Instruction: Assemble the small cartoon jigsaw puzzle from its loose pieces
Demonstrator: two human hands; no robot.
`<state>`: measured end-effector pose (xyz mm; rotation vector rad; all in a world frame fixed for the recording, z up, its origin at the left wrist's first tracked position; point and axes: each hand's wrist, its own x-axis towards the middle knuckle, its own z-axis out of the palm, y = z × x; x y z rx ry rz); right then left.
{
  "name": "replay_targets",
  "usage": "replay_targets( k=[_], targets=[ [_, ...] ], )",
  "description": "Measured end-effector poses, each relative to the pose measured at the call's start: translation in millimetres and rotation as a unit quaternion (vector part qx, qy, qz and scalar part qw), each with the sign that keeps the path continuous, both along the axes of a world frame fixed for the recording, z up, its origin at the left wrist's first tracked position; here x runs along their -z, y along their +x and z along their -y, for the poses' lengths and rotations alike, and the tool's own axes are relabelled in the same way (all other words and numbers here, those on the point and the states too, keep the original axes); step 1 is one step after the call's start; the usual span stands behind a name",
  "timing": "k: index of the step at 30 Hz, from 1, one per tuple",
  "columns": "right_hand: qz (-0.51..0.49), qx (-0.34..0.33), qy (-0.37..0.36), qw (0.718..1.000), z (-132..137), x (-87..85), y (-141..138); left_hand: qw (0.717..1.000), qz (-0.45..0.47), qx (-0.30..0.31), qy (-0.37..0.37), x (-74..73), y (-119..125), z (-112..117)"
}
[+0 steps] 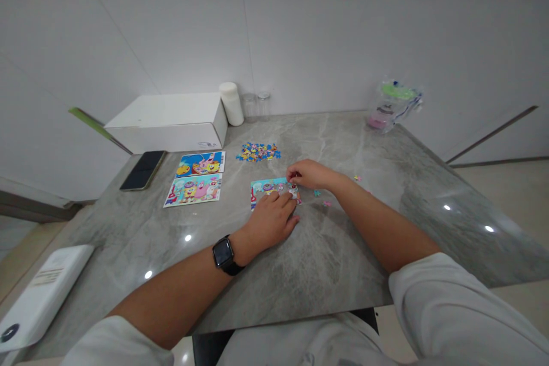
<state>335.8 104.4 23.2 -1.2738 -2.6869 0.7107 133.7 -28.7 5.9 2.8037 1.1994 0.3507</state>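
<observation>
A partly covered jigsaw puzzle (259,186) with a bright cartoon picture lies on the grey table in front of me. My left hand (274,214) rests on its lower part, palm down with the fingers stretched out. At the puzzle's upper right corner, the thumb and fingers of my right hand (306,174) are pinched on a puzzle piece, mostly hidden by the fingertips. A few loose pieces lie right of the puzzle, among them a teal piece (317,193) and a pink piece (327,204). Farther back is a heap of puzzle pieces (258,152).
Left of the puzzle lie two picture cards, a blue one (199,164) and a lighter one (193,190), beside a phone (143,170). Behind stand a white box (171,117), a white bottle (231,104) and clear glasses (263,106). A plastic bag (392,106) sits back right; a white device (45,291) front left.
</observation>
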Motion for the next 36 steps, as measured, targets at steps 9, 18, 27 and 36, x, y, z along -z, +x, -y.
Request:
replay_targets(
  k=[9, 18, 27, 36],
  targets=[
    [0.003, 0.011, 0.004, 1.000, 0.7, -0.8, -2.3, 1.000, -0.008, 0.000, 0.001, -0.6, 0.8, 0.3],
    [0.008, 0.012, 0.011, 1.000, 0.9, -0.5, -1.5, 1.000, -0.015, 0.002, 0.000, -1.1, 1.0, 0.1],
    [0.010, 0.014, 0.022, 1.000, -0.1, 3.8, -4.4, 1.000, -0.018, -0.002, -0.006, -1.6, 1.1, 0.6],
    [0.030, 0.022, 0.046, 0.998, -0.3, 9.1, -6.3, 1.000, -0.007, 0.000, -0.005, 1.6, 0.4, 0.0]
  ],
)
